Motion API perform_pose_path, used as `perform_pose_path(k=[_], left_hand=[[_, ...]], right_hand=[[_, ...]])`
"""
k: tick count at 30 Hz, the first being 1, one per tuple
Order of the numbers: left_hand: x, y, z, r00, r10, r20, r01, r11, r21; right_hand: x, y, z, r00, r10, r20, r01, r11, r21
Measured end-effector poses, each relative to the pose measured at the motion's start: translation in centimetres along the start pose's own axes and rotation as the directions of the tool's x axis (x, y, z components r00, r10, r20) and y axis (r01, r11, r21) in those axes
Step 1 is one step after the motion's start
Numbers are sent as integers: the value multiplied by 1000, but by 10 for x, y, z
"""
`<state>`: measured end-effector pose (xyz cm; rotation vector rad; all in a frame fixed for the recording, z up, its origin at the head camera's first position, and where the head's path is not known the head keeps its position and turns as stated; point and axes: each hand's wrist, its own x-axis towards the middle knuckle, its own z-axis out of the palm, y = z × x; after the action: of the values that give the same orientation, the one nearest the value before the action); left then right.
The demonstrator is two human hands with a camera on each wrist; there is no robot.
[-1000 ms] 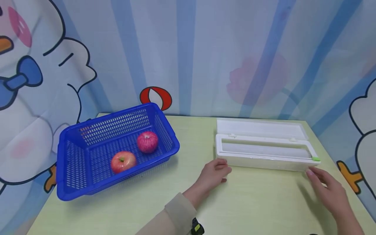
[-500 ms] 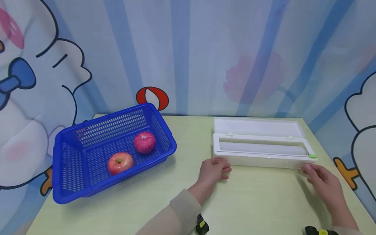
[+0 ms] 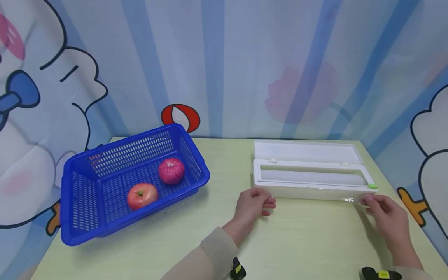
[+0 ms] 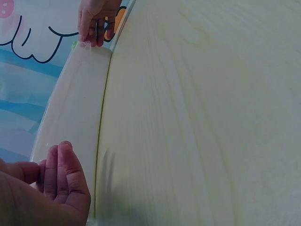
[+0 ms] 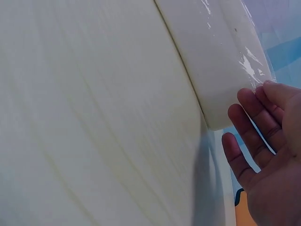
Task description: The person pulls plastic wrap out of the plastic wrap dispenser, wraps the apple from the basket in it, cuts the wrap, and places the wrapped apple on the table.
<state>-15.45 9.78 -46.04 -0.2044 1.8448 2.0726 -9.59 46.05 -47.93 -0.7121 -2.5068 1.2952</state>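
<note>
A white cling film dispenser (image 3: 301, 192) lies on the table at the right of the head view, its lid (image 3: 308, 151) folded back. A pale roll (image 3: 311, 178) shows through the window, and a green slider (image 3: 372, 186) sits at the right end. My left hand (image 3: 252, 204) pinches at the left front corner, thumb against forefinger. At the right end my right hand (image 3: 388, 219) pinches the clear cling film (image 5: 251, 66) between thumb and forefinger, other fingers loosely spread. Shiny film hangs over the dispenser's front in the right wrist view.
A blue plastic basket (image 3: 191, 149) stands on the left of the pale wooden table (image 3: 301, 241). In it lie two apples, a yellowish-red apple (image 3: 142, 195) and a darker red apple (image 3: 171, 171). A printed cartoon curtain (image 3: 238, 70) hangs behind the table.
The right hand has closed its fingertips onto the film edge at the dispenser's right end. Glints of film now show there. The head view has shifted slightly; basket and apples stay put.
</note>
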Motion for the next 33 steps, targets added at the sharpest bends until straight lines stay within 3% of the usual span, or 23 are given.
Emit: perform_pose_path(k=[5, 7, 9, 12, 17, 21, 24, 28, 33], left_hand=[[-3, 4, -1, 999, 25, 22, -25, 1000, -15], [-4, 7, -2, 999, 43, 33, -42, 999, -24], [-5, 12, -3, 997, 61, 46, -60, 998, -33], [-5, 19, -4, 995, 78, 66, -76, 996, -43], [-2, 31, -4, 991, 94, 97, -88, 994, -61], [2, 39, -3, 990, 85, 109, -75, 993, -91], [5, 45, -1, 990, 72, 123, -57, 992, -116], [12, 52, 1, 983, 54, 173, -21, 983, -184], [19, 61, 1, 976, 39, 213, 14, 970, -242]], right_hand=[[1, -3, -2, 1000, 14, 0, -14, 996, 91], [1, -5, -3, 999, 32, 14, -34, 975, 219], [1, -6, -5, 999, 34, 35, -45, 926, 374], [1, -8, -7, 997, 26, 74, -63, 824, 563], [2, -12, -9, 991, -12, 132, -86, 706, 703], [5, -14, -10, 984, -60, 170, -105, 576, 811], [9, -15, -10, 977, -93, 191, -118, 510, 852], [16, -20, -13, 973, -120, 197, -112, 501, 858], [24, -30, -14, 978, -94, 186, -102, 561, 822]])
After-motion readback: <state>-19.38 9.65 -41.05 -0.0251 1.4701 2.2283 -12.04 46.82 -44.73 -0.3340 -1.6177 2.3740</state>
